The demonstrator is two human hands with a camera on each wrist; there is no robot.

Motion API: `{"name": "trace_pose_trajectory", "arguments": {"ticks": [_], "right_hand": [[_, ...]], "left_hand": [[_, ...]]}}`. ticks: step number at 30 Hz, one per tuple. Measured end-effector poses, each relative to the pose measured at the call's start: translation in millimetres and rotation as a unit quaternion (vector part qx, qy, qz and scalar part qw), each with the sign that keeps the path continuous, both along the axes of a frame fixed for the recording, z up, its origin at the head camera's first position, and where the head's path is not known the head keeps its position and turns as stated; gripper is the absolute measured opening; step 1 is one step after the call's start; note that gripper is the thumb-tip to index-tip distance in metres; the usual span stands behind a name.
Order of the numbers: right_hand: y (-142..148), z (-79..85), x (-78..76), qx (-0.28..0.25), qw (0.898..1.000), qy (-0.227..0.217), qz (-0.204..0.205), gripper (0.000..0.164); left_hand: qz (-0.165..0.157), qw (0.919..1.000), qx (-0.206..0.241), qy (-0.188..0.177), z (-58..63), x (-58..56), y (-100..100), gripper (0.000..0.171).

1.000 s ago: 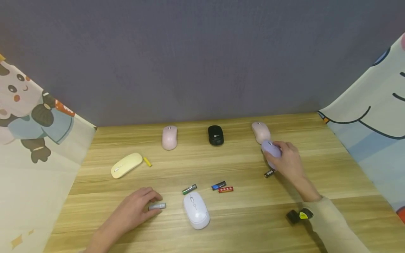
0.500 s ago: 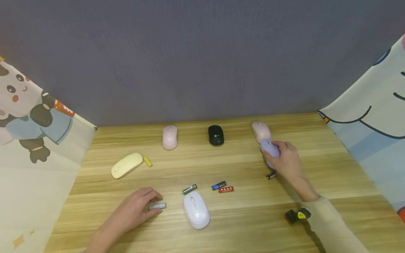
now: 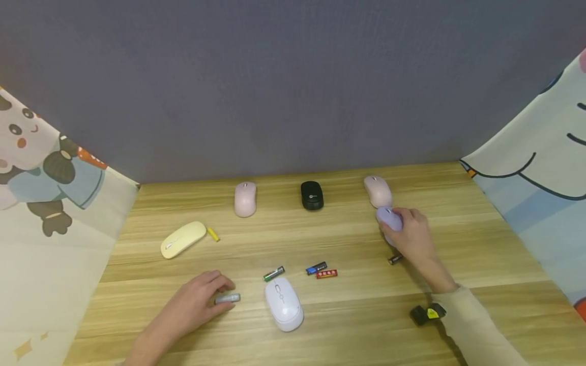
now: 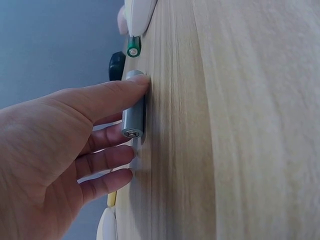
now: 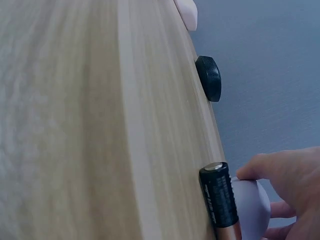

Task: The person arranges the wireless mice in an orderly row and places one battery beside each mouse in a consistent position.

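Note:
At the front left, my left hand [image 3: 197, 300] holds a grey battery [image 3: 231, 298] between thumb and fingers. In the left wrist view, the thumb lies along this battery [image 4: 134, 112], close to the tabletop. On the right, my right hand [image 3: 416, 239] grips a lavender computer mouse [image 3: 389, 218], thumb on its near side. A black battery with a copper end [image 3: 395, 260] lies just in front of that mouse, partly hidden by the hand. Right behind the mouse is a pale pink mouse [image 3: 378, 191]; whether they touch I cannot tell.
A white mouse [image 3: 284, 305] lies front centre, near green [image 3: 274, 274], blue-black [image 3: 317, 268] and red [image 3: 326, 274] batteries. A yellow mouse [image 3: 183, 239] and yellow battery [image 3: 213, 234] are at left. Another pink mouse [image 3: 245, 199] and a black mouse [image 3: 312, 195] stand by the grey back panel [image 3: 293, 91].
My right hand and the lavender mouse have shifted slightly toward me and left. The black battery in front of it has slid nearer and to the right. My left hand stays still.

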State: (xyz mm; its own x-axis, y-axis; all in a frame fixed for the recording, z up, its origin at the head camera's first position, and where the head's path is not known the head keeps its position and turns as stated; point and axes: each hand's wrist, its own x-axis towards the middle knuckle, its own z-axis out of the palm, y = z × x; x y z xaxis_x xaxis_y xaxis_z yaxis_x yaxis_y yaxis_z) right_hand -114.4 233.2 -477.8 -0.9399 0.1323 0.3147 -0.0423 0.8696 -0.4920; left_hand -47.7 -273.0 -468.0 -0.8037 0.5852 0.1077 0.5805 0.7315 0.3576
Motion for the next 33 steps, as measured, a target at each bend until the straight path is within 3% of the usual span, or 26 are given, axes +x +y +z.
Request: {"name": "trace_pose_trajectory", "arguments": {"ticks": [11,23,33], "right_hand": [[-1.2,1.7,3.0,0.004,1.0,-0.013,-0.018,0.049],[-2.0,3.1,5.1,0.019,0.999,-0.026,-0.012,0.052],[0.1,-0.8,6.0,0.014,0.997,-0.071,-0.027,0.062]], "left_hand": [[0.005,1.0,-0.005,-0.006,-0.2,-1.1,0.3,0.031],[0.002,1.0,-0.005,-0.006,-0.1,-1.7,0.3,0.031],[-0.001,1.0,-0.006,0.0,0.0,-1.9,0.8,0.031]]}}
